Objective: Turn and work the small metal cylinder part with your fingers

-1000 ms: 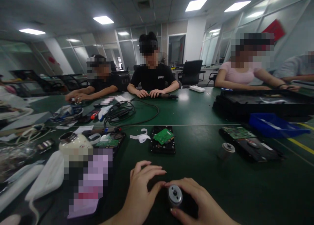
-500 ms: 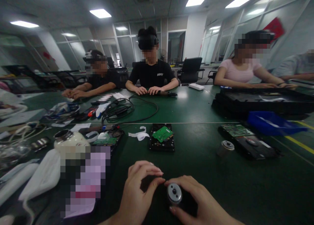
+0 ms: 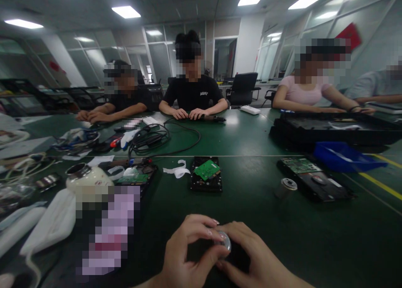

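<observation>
A small cylindrical motor [image 3: 226,241] with a silver round end stands near the table's front edge, low in the middle of the view. My right hand [image 3: 256,254] is closed around its side, with the thumb at the near side. Over its top end, the thumb and fingertips of my left hand [image 3: 185,250] close in a pinch and cover most of the face. Whether a smaller part lies between those fingertips is hidden. A second, similar motor [image 3: 287,188] stands upright on the table to the right, apart from my hands.
Beyond my hands lies a hard drive [image 3: 205,185] with a green circuit board [image 3: 207,169] on it; paper strips [image 3: 178,171] lie beside it. Another hard drive [image 3: 326,185] and a blue tray [image 3: 345,156] are at right. Clutter and cables fill the left. Several people sit opposite.
My left hand has moved right and slightly down, from beside the motor onto its top end, now covering the face. My right hand stays around the motor. The view has shifted slightly.
</observation>
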### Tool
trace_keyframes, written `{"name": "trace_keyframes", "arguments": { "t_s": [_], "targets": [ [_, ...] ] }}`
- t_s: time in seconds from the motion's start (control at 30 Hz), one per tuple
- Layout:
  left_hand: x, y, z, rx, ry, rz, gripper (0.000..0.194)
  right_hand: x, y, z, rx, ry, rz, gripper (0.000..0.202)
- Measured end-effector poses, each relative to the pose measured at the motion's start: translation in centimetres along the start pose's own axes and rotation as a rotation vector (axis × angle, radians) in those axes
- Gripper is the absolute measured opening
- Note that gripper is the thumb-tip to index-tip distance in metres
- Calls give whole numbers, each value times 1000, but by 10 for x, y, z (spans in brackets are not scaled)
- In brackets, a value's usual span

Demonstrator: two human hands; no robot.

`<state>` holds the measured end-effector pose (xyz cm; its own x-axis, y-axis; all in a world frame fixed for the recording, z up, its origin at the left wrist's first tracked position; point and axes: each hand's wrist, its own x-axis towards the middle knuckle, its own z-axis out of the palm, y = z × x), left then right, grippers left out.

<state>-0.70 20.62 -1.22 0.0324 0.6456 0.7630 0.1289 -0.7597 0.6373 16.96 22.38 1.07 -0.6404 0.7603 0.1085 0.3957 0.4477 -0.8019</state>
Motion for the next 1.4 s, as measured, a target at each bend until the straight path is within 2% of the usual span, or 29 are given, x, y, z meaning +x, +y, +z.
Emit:
{"name": "trace_keyframes", "arguments": {
  "t_s": [0.1, 0.33, 0.47, 0.63, 0.83, 1.0, 1.17, 1.4],
  "targets": [
    [2, 2, 1, 1, 42, -1, 31, 0, -1, -1, 0, -4, -2, 34],
    [2, -2, 1, 126, 29, -2, 22, 1, -3, -1, -10, -7, -1, 35],
    [2, -3, -3, 126, -49, -47, 24, -1, -3, -1, -16, -19, -10, 36],
    [-1, -3, -7, 151, -187, -99, 16, -1, -4, -2, -6, -23, -45, 33],
    [4, 1, -8, 204, -175, -89, 28, -1, -4, -2, -25, -20, -2, 24],
    [16, 10, -8, 251, -270, -64, 31, -3, -4, -2, -8, 9, -55, 29],
    [17, 11, -7, 213, -246, -98, 23, 1, -6, -4, -28, -14, -25, 33],
    [11, 10, -4, 84, -208, -166, 25, -1, -4, -3, 6, -12, -32, 29]
  ]
}}
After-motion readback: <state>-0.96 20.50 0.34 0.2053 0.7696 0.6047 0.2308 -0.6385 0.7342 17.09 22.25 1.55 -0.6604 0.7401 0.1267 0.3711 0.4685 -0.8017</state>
